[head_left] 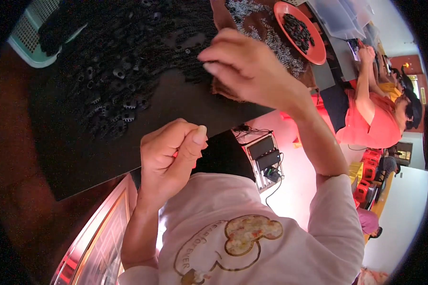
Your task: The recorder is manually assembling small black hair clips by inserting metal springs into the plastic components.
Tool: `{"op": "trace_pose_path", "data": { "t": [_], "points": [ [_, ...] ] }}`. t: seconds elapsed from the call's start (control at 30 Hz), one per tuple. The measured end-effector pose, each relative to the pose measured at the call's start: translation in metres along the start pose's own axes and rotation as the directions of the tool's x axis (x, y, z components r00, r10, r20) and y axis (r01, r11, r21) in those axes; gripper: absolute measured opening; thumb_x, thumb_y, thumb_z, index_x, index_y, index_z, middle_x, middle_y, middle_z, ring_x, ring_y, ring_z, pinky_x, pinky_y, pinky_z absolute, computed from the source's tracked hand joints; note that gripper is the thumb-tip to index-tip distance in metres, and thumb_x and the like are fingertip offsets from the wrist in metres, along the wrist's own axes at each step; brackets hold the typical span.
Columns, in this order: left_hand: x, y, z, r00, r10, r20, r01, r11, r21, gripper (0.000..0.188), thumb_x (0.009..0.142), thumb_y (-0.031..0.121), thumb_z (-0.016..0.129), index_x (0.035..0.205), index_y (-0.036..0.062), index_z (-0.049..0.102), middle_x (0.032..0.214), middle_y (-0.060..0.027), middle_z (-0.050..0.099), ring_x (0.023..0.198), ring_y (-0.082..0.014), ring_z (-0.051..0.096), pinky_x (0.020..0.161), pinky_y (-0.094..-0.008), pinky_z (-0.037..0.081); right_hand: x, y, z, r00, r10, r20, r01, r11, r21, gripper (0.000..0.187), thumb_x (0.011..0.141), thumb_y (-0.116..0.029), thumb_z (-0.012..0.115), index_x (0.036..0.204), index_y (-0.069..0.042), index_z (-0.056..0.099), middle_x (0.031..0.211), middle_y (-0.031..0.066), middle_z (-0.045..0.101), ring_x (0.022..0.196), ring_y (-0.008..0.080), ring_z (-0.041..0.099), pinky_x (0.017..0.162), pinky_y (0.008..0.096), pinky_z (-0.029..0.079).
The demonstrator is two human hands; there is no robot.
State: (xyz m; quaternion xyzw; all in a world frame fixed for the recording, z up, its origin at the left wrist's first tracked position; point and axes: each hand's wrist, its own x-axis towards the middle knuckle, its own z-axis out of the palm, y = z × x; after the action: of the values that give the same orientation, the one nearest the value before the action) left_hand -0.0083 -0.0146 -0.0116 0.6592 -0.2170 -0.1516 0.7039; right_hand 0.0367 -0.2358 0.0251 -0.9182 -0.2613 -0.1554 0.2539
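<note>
My left hand (pixel 172 154) is closed in a fist at the table's near edge, thumb lying over the curled fingers; whatever it holds is hidden. Farther right and higher, my right hand (pixel 245 66) hovers over the border between the dark heap and a brown cloth, its fingertips drawn together in a pinch. Anything between them is too small to make out. Small black toothed plastic pieces (pixel 111 111) lie loose to the left of both hands. Beyond my right hand, many small silvery metal bits (pixel 290 61) are spread on the brown cloth (pixel 229 91).
A red oval plate (pixel 317 53) of black pieces sits at the upper right, near clear plastic bags (pixel 340 16). At the upper left stands a pale green basket (pixel 28 31). A co-worker in a red shirt (pixel 371 118) works to the right. Red stools (pixel 366 173) stand beyond.
</note>
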Motion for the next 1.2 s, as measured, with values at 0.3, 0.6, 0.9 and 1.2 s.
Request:
{"op": "trace_pose_path", "data": {
  "t": [0.3,0.6,0.9,1.2],
  "points": [
    [0.005,0.003,-0.004,0.996,0.079,0.030,-0.082,0.990,0.114,0.020,0.093,0.009,0.056,0.077,-0.0029,0.060,0.066,-0.0047,0.059,0.057,-0.0091,0.056,0.054,-0.0225,0.045,0.019,-0.021,0.033,0.977,-0.075,0.199,0.110,0.980,-0.168,0.014,0.068,-0.008,0.063,0.079,-0.004,0.056,0.085,0.0106,0.052,0.076,0.0308,0.061,0.058,0.0424,0.052],
    [0.004,0.004,-0.003,0.999,0.045,-0.017,-0.044,0.998,0.041,0.013,0.088,0.002,0.061,0.077,-0.0031,0.056,0.061,-0.0083,0.047,0.051,-0.0162,0.043,0.049,-0.0271,0.036,0.042,-0.019,0.045,0.983,-0.114,0.143,0.139,0.974,-0.179,0.011,0.071,-0.009,0.060,0.080,-0.004,0.058,0.085,0.0117,0.054,0.072,0.0309,0.063,0.056,0.0423,0.052],
    [0.008,0.004,-0.005,0.995,0.097,-0.019,-0.095,0.992,0.082,0.013,0.087,0.002,0.061,0.077,-0.0034,0.056,0.061,-0.0087,0.047,0.051,-0.0180,0.043,0.048,-0.0288,0.035,0.041,-0.017,0.032,0.976,-0.030,0.215,0.105,0.932,-0.346,0.012,0.071,-0.007,0.059,0.082,-0.002,0.058,0.084,0.0129,0.055,0.078,0.0316,0.064,0.059,0.0413,0.054],
    [0.011,0.008,-0.006,0.994,0.105,-0.011,-0.103,0.984,0.143,0.013,0.088,0.002,0.061,0.078,-0.0032,0.056,0.062,-0.0092,0.048,0.051,-0.0187,0.044,0.049,-0.0287,0.037,0.040,-0.014,0.036,0.979,-0.145,0.140,0.162,0.980,-0.118,0.013,0.070,-0.010,0.062,0.079,-0.004,0.054,0.085,0.0096,0.053,0.072,0.0292,0.061,0.055,0.0405,0.052]
  ]
}}
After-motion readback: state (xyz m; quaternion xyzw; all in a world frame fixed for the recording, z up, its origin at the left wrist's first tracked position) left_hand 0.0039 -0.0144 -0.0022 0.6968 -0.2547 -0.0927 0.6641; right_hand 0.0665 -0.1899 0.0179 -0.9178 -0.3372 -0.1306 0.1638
